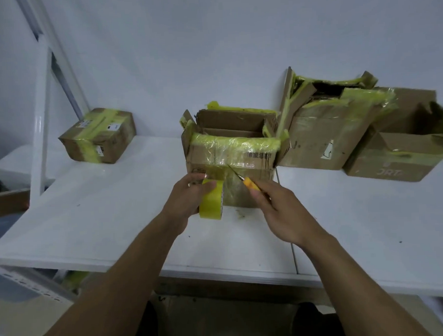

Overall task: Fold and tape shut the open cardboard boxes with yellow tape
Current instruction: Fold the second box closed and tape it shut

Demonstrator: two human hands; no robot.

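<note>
An open cardboard box (pixel 242 151) with old yellow tape along its rim stands in the middle of the white table (pixel 115 210), its top flaps up. My left hand (pixel 188 197) grips a roll of yellow tape (pixel 213 202) against the box's front face, and a strip of tape runs from the roll up onto the cardboard. My right hand (pixel 280 206) holds an orange-handled knife (pixel 246 180) whose blade points up-left at that strip.
A small taped-shut box (pixel 99 136) sits at the back left. Two larger torn, open boxes (pixel 325 127) (pixel 402 147) crowd the back right. A white metal frame post (pixel 42 119) rises at the table's left. The wall is close behind.
</note>
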